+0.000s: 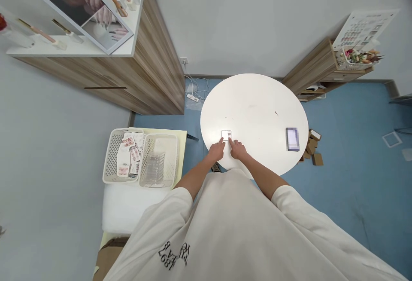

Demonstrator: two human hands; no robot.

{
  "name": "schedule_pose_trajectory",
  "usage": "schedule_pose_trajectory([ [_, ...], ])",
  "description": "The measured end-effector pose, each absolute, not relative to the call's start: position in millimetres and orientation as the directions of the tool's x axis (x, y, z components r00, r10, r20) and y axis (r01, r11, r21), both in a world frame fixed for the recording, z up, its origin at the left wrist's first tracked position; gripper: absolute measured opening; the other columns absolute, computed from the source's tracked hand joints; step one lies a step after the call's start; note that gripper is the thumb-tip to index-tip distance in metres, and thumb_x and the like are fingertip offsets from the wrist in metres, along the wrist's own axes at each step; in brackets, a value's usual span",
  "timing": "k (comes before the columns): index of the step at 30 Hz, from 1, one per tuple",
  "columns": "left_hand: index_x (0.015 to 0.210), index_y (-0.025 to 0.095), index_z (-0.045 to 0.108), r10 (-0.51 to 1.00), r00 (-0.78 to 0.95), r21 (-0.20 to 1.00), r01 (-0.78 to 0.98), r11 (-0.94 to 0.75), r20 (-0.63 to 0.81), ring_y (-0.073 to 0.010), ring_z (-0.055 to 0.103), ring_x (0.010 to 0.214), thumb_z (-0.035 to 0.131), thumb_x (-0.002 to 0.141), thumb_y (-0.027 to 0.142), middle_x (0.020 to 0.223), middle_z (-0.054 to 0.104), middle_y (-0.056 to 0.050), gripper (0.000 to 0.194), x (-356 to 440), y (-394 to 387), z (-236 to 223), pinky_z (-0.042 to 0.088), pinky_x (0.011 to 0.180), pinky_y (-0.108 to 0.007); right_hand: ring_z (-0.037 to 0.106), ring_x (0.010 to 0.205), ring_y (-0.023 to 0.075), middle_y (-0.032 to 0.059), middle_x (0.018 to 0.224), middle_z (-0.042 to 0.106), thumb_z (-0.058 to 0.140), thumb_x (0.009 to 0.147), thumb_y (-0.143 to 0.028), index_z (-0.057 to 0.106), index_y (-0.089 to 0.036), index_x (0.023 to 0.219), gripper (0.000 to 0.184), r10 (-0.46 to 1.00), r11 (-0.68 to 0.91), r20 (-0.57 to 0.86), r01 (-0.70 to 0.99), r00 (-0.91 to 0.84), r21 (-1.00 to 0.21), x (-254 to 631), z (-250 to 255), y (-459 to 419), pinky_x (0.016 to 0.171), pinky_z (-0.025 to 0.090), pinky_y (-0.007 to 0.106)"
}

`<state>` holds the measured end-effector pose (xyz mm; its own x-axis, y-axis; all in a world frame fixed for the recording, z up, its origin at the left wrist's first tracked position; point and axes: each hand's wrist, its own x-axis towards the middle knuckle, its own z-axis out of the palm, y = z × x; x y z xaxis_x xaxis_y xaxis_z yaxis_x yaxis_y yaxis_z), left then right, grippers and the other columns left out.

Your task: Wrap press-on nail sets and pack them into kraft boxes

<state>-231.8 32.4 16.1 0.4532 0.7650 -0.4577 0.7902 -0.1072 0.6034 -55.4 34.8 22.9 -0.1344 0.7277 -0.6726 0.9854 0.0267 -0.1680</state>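
A small pale card with pink nail samples, possibly in a clear case (226,135), lies near the near edge of the round white table (254,109). My left hand (217,150) reaches it from the lower left, with fingertips at its lower left corner. My right hand (237,149) comes in from the lower right, its index finger on the card's lower edge. The small size of the hands in view hides whether either one grips the card. A pixelated phone (292,139) lies on the table to the right.
Left of me, two white mesh baskets hold nail cards (122,155) and stacked clear cases (158,163). Small cardboard boxes (311,148) sit on the blue floor right of the table. A wooden cabinet (154,70) with a white top stands at the far left.
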Motion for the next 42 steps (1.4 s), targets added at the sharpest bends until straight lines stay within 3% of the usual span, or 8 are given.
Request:
schedule_pose_trajectory([
  [3,0.156,0.03,0.027,0.688,0.525,0.426,0.841,-0.332,-0.501,-0.0327,0.055,0.128,0.055,0.09,0.017,0.17,-0.004,-0.007,0.073,-237,29,16,0.053,0.092,-0.041,0.044,0.133,0.0353,0.017,0.154,0.037,0.05,0.094,-0.027,-0.005,-0.029,0.163,0.088,0.725,0.019,-0.673,0.982,-0.144,-0.19,-53,25,32,0.102,0.041,0.043],
  [7,0.16,0.035,0.019,0.681,0.553,0.368,0.832,-0.416,-0.481,-0.0341,0.046,0.138,0.057,0.088,0.011,0.169,-0.011,-0.006,0.085,-241,21,14,0.055,0.089,-0.037,0.039,0.141,0.0343,0.0154,0.163,0.026,0.05,0.096,-0.03,-0.01,-0.026,0.162,0.09,0.701,-0.052,-0.699,0.966,-0.144,-0.252,-44,29,23,0.105,0.041,0.041],
  [12,0.162,0.031,0.012,0.699,0.517,0.351,0.854,-0.384,-0.495,-0.0345,0.043,0.141,0.056,0.087,0.011,0.169,-0.009,-0.009,0.089,-238,6,13,0.053,0.093,-0.036,0.039,0.143,0.0324,0.0146,0.166,0.023,0.051,0.095,-0.03,-0.003,-0.02,0.163,0.088,0.684,-0.1,-0.715,0.953,-0.143,-0.286,-35,30,-2,0.105,0.042,0.04],
  [21,0.162,0.027,0.01,0.728,0.456,0.31,0.889,-0.338,-0.512,-0.0354,0.04,0.144,0.055,0.086,0.015,0.169,-0.007,-0.013,0.089,-220,-44,12,0.051,0.098,-0.038,0.045,0.139,0.0308,0.0151,0.16,0.037,0.048,0.096,-0.029,0.011,-0.014,0.163,0.078,0.687,-0.124,-0.709,0.934,-0.162,-0.334,-4,30,-62,0.108,0.041,0.039],
  [26,0.162,0.025,0.009,0.738,0.405,0.318,0.91,-0.267,-0.539,-0.0349,0.039,0.144,0.051,0.09,0.019,0.169,-0.006,-0.013,0.084,-201,-94,11,0.051,0.096,-0.037,0.044,0.141,0.0299,0.0141,0.16,0.037,0.048,0.097,-0.03,0.018,-0.015,0.162,0.074,0.693,-0.092,-0.698,0.94,-0.177,-0.33,28,27,-105,0.11,0.039,0.038],
  [31,0.163,0.024,0.006,0.739,0.339,0.349,0.925,-0.149,-0.582,-0.0332,0.062,0.119,0.046,0.096,0.029,0.169,-0.001,-0.016,0.078,-180,-160,21,0.055,0.085,-0.037,0.045,0.14,0.0306,0.0146,0.16,0.037,0.049,0.098,-0.032,0.026,-0.017,0.16,0.069,0.706,-0.009,-0.669,0.942,-0.231,-0.335,50,26,-144,0.11,0.039,0.038],
  [34,0.163,0.024,0.01,0.767,0.293,0.327,0.938,-0.115,-0.571,-0.0321,0.064,0.114,0.041,0.098,0.028,0.169,0.0,-0.015,0.073,-177,-197,32,0.055,0.081,-0.037,0.051,0.134,0.0322,0.0173,0.154,0.046,0.046,0.099,-0.034,0.03,-0.016,0.158,0.064,0.656,0.025,-0.704,0.94,-0.271,-0.339,49,30,-159,0.103,0.045,0.039],
  [42,0.16,0.019,0.024,0.857,0.127,0.276,0.961,0.018,-0.499,-0.0336,0.048,0.136,0.044,0.095,0.024,0.168,0.015,-0.014,0.069,-218,-255,58,0.044,0.105,-0.042,0.049,0.138,0.0282,0.0134,0.151,0.051,0.048,0.1,-0.035,0.042,-0.015,0.153,0.057,0.625,0.194,-0.65,0.892,-0.433,-0.408,7,39,-179,0.108,0.041,0.033],
])
